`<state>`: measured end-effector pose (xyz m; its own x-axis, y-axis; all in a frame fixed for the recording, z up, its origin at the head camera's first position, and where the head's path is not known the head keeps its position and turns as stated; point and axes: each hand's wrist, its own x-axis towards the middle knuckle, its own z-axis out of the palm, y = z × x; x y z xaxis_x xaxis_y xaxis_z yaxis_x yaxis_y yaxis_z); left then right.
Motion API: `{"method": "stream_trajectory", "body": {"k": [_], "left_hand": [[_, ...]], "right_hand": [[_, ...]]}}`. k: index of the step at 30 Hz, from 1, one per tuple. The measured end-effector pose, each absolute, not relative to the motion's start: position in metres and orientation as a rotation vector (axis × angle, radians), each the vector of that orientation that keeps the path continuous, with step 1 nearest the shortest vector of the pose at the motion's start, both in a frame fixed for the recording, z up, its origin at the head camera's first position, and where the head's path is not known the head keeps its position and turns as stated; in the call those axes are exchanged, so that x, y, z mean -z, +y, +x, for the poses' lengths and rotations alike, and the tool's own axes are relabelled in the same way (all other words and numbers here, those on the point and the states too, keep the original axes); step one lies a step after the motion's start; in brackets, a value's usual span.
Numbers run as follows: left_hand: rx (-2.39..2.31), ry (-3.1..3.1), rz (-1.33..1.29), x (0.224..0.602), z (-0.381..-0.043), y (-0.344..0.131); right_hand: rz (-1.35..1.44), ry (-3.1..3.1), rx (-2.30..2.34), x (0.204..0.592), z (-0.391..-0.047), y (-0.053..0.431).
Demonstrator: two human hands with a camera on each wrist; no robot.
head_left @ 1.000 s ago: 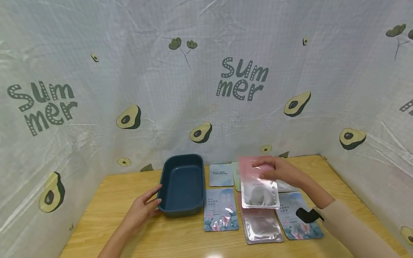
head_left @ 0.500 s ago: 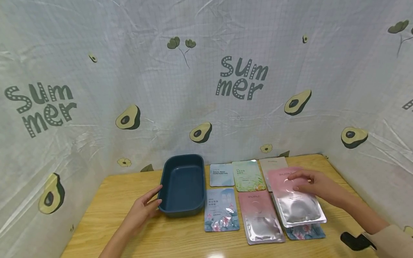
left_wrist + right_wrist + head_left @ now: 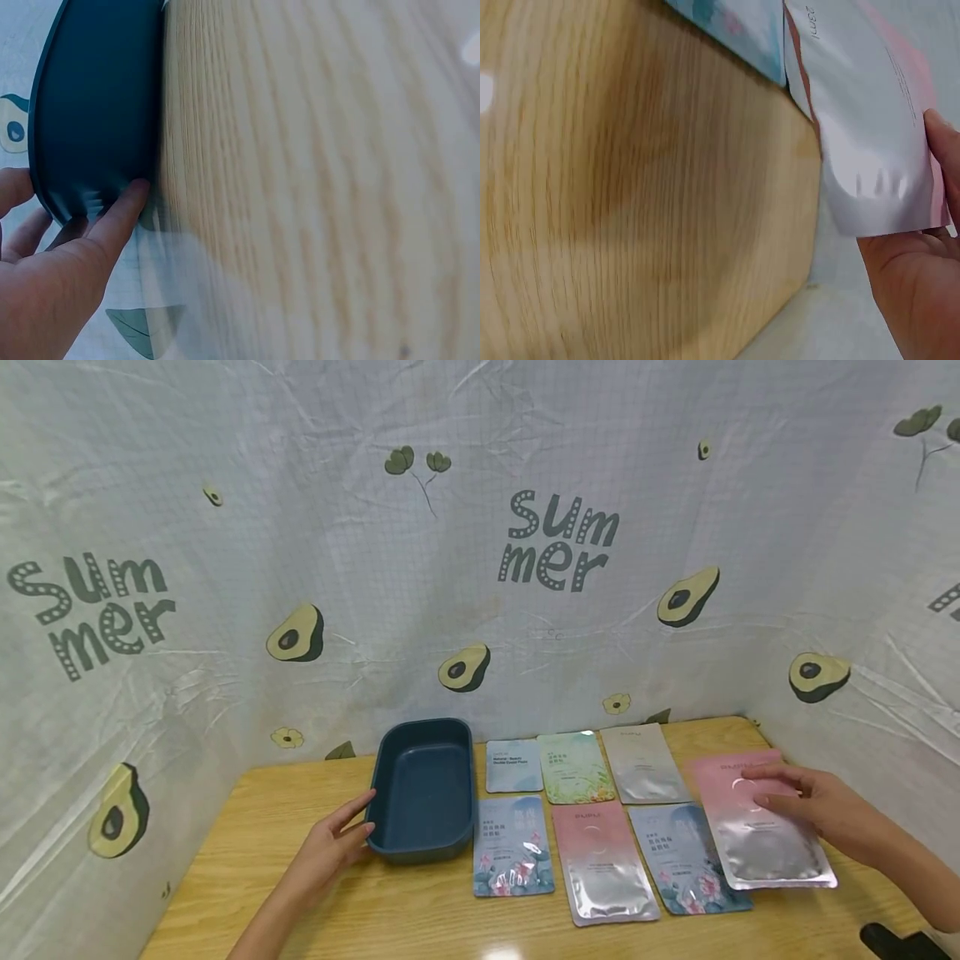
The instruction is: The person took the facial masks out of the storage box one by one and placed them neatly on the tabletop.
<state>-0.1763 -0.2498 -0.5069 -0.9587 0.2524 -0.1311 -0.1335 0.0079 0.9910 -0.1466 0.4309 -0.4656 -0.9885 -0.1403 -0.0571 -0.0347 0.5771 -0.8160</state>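
In the head view my right hand (image 3: 825, 810) pinches a pink and silver face mask packet (image 3: 765, 843) by its side, fingers on top. This packet partly overlaps the blue lotus packet (image 3: 686, 860) beside it. The right wrist view shows the silver back of the held packet (image 3: 870, 127), with my right hand (image 3: 922, 285) at its edge. My left hand (image 3: 330, 843) rests against the near left side of a dark blue rectangular bin (image 3: 420, 853), fingers extended. Up close in the left wrist view, the fingers (image 3: 120, 214) touch the bin's outer wall (image 3: 97, 97).
Flat on the wooden table (image 3: 420, 910) lie a second blue lotus packet (image 3: 513, 852), another pink and silver packet (image 3: 606, 868), a small light blue packet (image 3: 513, 768), a green packet (image 3: 577, 768) and a beige and silver packet (image 3: 647, 767). A patterned curtain (image 3: 375, 568) stands behind.
My right hand has carried the pink packet rightward from over the middle packets, uncovering the green, beige and second pink ones. My left hand and the bin have stayed in place.
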Motion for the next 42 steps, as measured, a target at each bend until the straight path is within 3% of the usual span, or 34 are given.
{"method": "stream_trajectory", "body": {"k": [18, 30, 42], "left_hand": [[-2.041, 2.02, 0.084, 0.512, -0.177, -0.243], [-2.046, 2.018, 0.113, 0.507, -0.182, -0.243], [-2.035, 2.024, 0.06, 0.506, -0.178, -0.251]], "right_hand": [[-0.233, 2.616, 1.309, 0.492, -0.159, 0.488], [-0.296, 2.962, 0.593, 0.496, -0.17, 0.472], [-0.508, 3.082, 0.425, 0.499, -0.168, 0.449]]}}
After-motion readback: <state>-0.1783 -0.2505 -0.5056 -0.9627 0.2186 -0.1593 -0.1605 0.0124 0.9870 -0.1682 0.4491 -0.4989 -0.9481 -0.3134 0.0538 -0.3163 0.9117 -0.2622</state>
